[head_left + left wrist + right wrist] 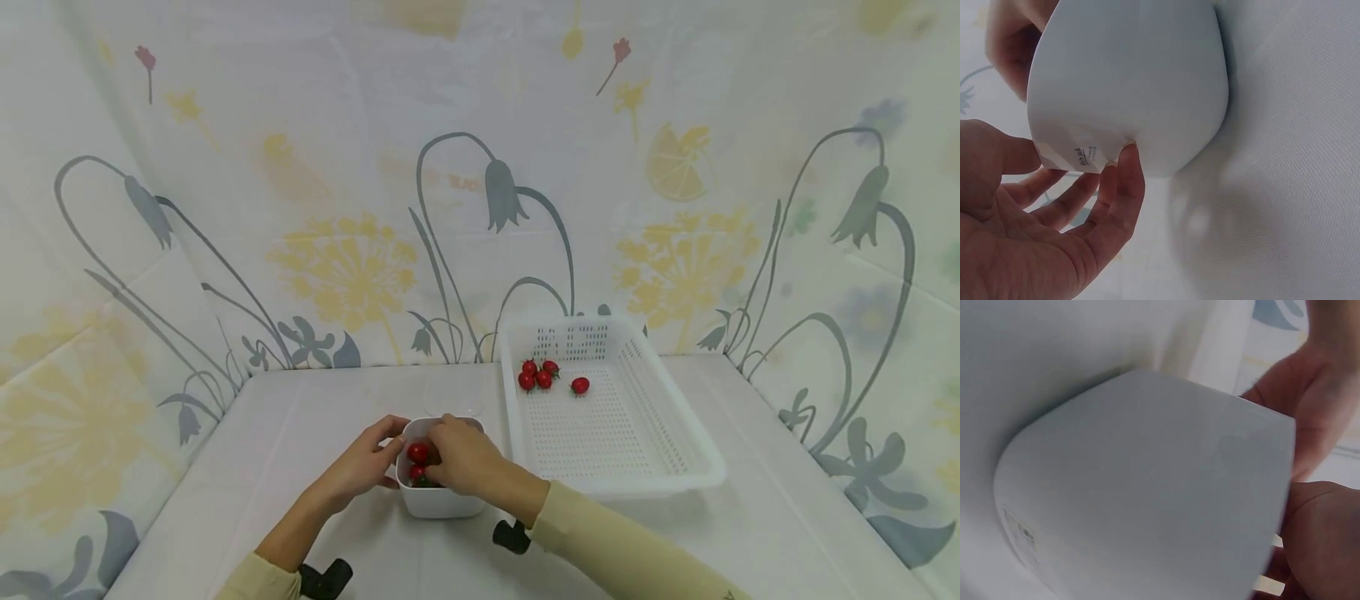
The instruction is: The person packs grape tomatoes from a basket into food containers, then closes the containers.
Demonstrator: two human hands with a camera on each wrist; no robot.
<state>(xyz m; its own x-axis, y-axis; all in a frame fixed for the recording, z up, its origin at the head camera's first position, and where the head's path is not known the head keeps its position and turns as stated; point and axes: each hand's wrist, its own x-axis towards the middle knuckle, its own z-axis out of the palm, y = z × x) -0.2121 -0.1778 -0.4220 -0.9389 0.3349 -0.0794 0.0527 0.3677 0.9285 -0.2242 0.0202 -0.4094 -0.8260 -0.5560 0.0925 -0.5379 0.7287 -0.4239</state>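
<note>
A white rounded-square container [442,502] stands on the white-covered table, with several red cherry tomatoes [417,452] inside. My left hand [362,461] holds its left side. In the left wrist view the thumb lies at the rim and the curled fingers [1124,187] press the outer wall beside small dark print. My right hand [467,457] reaches over the rim into the container, beside the tomatoes. Its fingertips are hidden there, so whether they grip a tomato cannot be seen. The right wrist view shows mostly the container's outer wall [1147,481].
A white perforated basket [693,425] stands to the right of the container. Several cherry tomatoes [543,379] lie in its far left part, with a single tomato [580,386] apart from the cluster. Behind the table hangs a flower-patterned cloth [480,250].
</note>
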